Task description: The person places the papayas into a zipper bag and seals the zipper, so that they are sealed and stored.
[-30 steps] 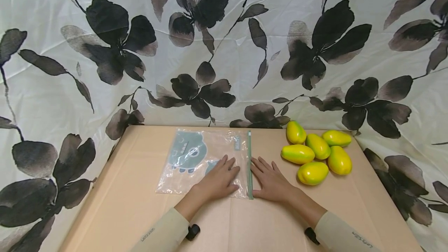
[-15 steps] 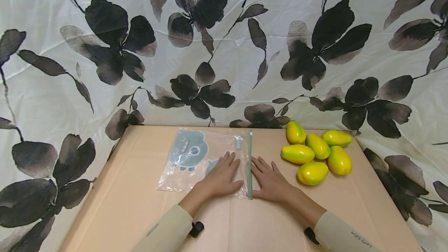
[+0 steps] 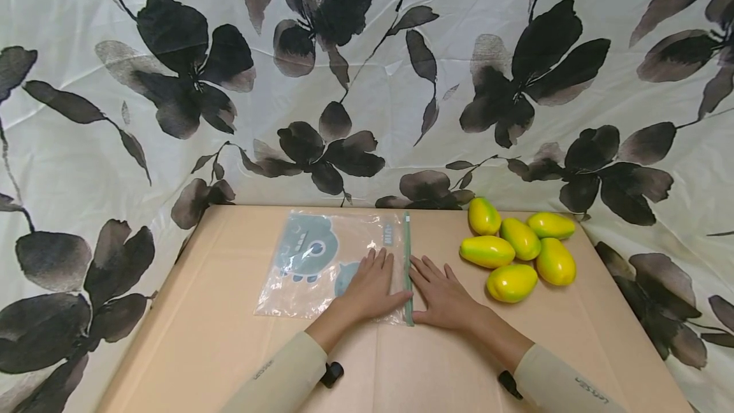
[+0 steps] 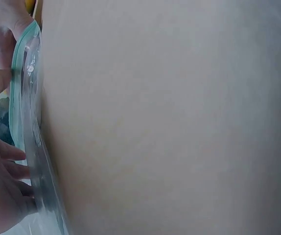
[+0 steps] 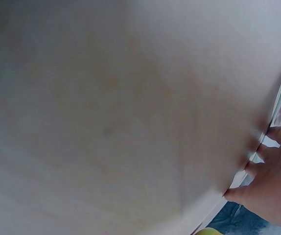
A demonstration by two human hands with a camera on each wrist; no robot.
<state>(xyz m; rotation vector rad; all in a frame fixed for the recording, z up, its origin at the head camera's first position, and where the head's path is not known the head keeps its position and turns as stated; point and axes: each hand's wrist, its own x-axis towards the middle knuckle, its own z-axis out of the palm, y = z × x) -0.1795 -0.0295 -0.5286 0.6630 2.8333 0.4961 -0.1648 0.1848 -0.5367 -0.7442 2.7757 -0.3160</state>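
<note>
A clear zip bag (image 3: 309,295) with blue cartoon prints lies flat on the table, its green zip edge (image 3: 408,234) toward the right. My left hand (image 3: 367,289) rests on the bag near that edge, fingers extended and thumb reaching the zip strip. In the left wrist view, the thumb meets the green strip (image 4: 17,103), while the other fingers lie along the plastic. Just right of the strip, my right hand (image 3: 447,298) lies with fingers spread, its thumb at the strip's lower end. The right wrist view shows its fingertips (image 5: 228,194) down on the table surface.
Several yellow-green mangoes (image 3: 512,283) are grouped at the back right, close beyond the right hand. The tan table (image 3: 218,349) ends at the back against a white floral cloth (image 3: 401,113). A dark wrist device (image 3: 332,375) sits beneath the left sleeve.
My left hand has slid right, and its thumb now reaches the green zip edge. The bag shifted slightly right, then back left. My right hand has stayed in place.
</note>
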